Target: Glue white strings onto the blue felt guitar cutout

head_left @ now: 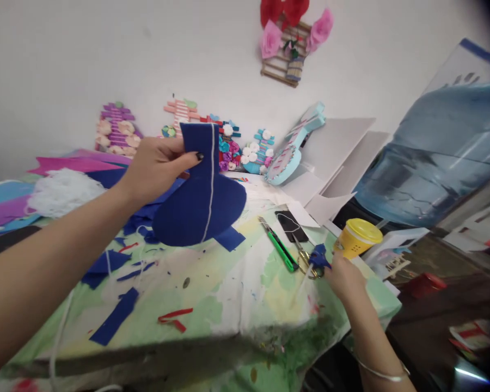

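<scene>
My left hand [163, 163] pinches the neck of a dark blue vase-shaped cutout [200, 212], held upright above the table. A white cord [212, 188] runs down the cutout's face from the neck to the lower edge. Over at the table's right side, my right hand [346, 277] is closed and somewhat blurred, its fingertips at a small crumpled dark blue object [319, 257]. What exactly the fingers grip cannot be made out. Beside that object lie scissors [304, 256] with gold-coloured handles, a green box cutter [281, 247] and a black phone [291, 224].
Blue scraps [116, 316] and red strips [175, 317] litter the tablecloth [220, 294]. A bundle of white yarn [67, 191] lies left. At right stand a yellow lidded tub [358, 237] and a large water bottle [436, 152]. Several decorated crafts, including a light-blue guitar [292, 149], line the wall.
</scene>
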A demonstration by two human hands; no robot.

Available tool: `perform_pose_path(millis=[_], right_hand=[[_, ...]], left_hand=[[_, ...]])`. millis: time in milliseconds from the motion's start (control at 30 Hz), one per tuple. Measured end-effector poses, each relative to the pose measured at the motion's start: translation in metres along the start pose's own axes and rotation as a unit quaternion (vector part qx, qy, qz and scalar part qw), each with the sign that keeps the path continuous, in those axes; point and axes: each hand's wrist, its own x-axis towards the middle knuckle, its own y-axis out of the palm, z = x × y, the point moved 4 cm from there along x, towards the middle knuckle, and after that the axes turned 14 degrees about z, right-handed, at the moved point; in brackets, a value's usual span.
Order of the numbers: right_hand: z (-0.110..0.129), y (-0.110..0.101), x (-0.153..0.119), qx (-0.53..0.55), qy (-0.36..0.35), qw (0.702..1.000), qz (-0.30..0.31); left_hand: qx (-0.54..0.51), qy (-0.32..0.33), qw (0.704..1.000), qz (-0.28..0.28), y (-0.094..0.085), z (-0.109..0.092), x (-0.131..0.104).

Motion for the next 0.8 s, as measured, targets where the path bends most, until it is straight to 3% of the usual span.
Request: perform_pose_path(millis=[67, 133, 200, 267, 333, 533, 667, 800], right_hand=[[0.02, -0.01, -0.018, 0.032, -0.025, 0.997, -0.069], [0.055, -0.015, -0.04, 0.13, -0.166, 0.973, -0.098], [0.092, -0.018, -0.066, 0.265, -0.296, 0.913, -0.088], [0.127, -0.021, -0.091, 0.336, -0.379, 0.857, -0.095], [0.156, -0.024, -0.111, 0.366, -0.397, 0.831, -0.134], [0.212, -0.021, -0.132, 0.382, -0.369, 0.83, -0.171], [0.218, -0.014, -0.13, 0.402, -0.371, 0.821, -0.163], [0.211, -0.007, -0.123, 0.49, -0.351, 0.795, -0.064]], left_hand=[[-0.024, -0.026, 0.999, 0.02, -0.001, -0.005, 0.004], [-0.092, -0.067, 0.993, 0.024, 0.0, -0.009, 0.006], [-0.172, -0.102, 0.98, 0.01, 0.002, -0.012, 0.006], [-0.214, -0.121, 0.969, 0.001, 0.005, -0.016, 0.005], [-0.22, -0.131, 0.967, 0.001, 0.007, -0.022, 0.004], [-0.233, -0.131, 0.963, 0.041, 0.012, -0.037, -0.001], [-0.225, -0.13, 0.964, 0.051, 0.011, -0.036, 0.0], [-0.243, -0.145, 0.959, 0.033, 0.009, -0.027, 0.002]])
